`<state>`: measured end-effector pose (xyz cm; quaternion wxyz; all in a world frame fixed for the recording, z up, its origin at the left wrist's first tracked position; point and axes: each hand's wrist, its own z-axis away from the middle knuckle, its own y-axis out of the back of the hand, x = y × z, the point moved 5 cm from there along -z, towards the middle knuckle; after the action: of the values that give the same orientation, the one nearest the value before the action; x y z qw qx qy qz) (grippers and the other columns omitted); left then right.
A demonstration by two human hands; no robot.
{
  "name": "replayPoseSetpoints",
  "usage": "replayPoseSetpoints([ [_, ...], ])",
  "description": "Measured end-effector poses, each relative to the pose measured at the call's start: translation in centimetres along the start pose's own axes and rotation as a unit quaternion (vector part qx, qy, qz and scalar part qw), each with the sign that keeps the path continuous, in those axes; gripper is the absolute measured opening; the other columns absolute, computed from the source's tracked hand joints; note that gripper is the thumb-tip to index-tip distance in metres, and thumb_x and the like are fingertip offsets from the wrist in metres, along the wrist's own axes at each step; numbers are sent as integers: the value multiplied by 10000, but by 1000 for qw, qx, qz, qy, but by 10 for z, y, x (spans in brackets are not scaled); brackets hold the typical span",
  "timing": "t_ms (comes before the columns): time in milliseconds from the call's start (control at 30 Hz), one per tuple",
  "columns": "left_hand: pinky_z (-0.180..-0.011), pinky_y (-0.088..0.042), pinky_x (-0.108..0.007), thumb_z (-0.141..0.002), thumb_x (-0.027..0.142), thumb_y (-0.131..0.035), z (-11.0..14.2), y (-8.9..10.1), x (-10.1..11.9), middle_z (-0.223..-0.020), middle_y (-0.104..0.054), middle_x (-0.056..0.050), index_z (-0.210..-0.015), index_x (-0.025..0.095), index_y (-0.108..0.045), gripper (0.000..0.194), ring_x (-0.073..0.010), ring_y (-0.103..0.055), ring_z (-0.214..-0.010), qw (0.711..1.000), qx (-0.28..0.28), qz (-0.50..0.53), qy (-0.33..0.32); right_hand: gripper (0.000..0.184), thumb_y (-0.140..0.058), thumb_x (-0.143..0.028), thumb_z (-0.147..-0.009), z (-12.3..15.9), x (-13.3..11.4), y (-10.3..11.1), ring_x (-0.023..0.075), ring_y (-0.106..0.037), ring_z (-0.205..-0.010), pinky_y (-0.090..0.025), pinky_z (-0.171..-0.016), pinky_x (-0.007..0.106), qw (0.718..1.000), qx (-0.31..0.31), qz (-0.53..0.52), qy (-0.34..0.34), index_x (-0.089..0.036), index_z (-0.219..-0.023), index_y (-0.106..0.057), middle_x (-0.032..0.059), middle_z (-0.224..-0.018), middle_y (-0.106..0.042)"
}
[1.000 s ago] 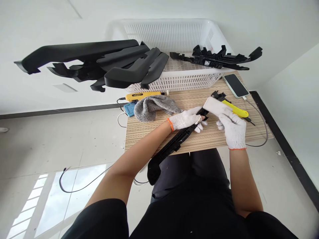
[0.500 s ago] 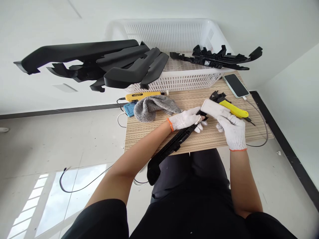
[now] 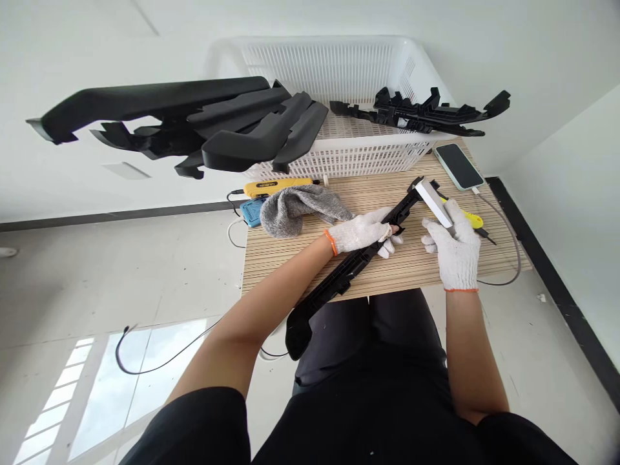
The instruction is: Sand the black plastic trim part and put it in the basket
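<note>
A long black plastic trim part [image 3: 339, 278] lies slantwise across the striped wooden table [image 3: 300, 258], its lower end hanging off the front edge. My left hand [image 3: 361, 231], in a white knit glove, grips it near the middle. My gloved right hand [image 3: 455, 248] holds a flat white block [image 3: 433, 200] edge-on against the part's far end. A yellow utility knife [image 3: 472, 219] lies just behind my right hand.
A white mesh basket [image 3: 339, 71] stands at the back, with several black trim parts [image 3: 194, 123] sticking out left and another black part [image 3: 421, 113] on its right rim. A grey cloth [image 3: 295, 206], yellow tool [image 3: 276, 186], blue box [image 3: 252, 211], phone [image 3: 458, 166] with cable also lie there.
My right hand has turned the white block from lying flat over the part to edge-on and shifted it toward the part's far tip. My left hand has stayed put.
</note>
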<state>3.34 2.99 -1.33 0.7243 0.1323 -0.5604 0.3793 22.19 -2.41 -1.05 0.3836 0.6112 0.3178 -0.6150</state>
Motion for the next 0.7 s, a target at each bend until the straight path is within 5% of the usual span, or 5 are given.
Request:
replayPoseSetpoints([
  [167,-721,-650,-330,-989,247,-631,-1,0,-1,-929,-746,-94,-1300,153,-503,349,-152,-736,-696,1000,-9,-2,-2,256,-695,-403,-835,-1,5,11,74,-518,-423,-346,-344,163,996,60,-64,-26,-239,-1031,-689,-45,-682,-663],
  [267,-732,-652,-324,-967,287,-679,-4,2,-4,-940,-752,-95,-1242,155,-517,346,-148,-737,-703,1000,-19,7,-14,259,-734,-456,-802,0,10,13,62,-386,-344,-269,-308,167,993,57,-74,-67,-230,-815,-608,-88,-500,-480],
  [400,-706,-644,-293,-977,260,-654,-5,3,-6,-925,-751,-96,-1255,149,-502,335,-136,-729,-678,1000,-19,9,-20,318,-760,-490,-795,-3,10,3,87,-489,-393,-293,-328,162,994,-36,-42,-92,-206,-863,-635,-43,-544,-558],
  [700,-696,-642,-309,-1001,192,-576,-5,2,-5,-937,-748,-106,-1227,143,-507,242,-139,-729,-665,1000,-6,-2,-8,337,-737,-507,-834,-7,9,8,76,-518,-432,-324,-351,154,995,-39,-27,-85,-209,-982,-684,8,-661,-679],
])
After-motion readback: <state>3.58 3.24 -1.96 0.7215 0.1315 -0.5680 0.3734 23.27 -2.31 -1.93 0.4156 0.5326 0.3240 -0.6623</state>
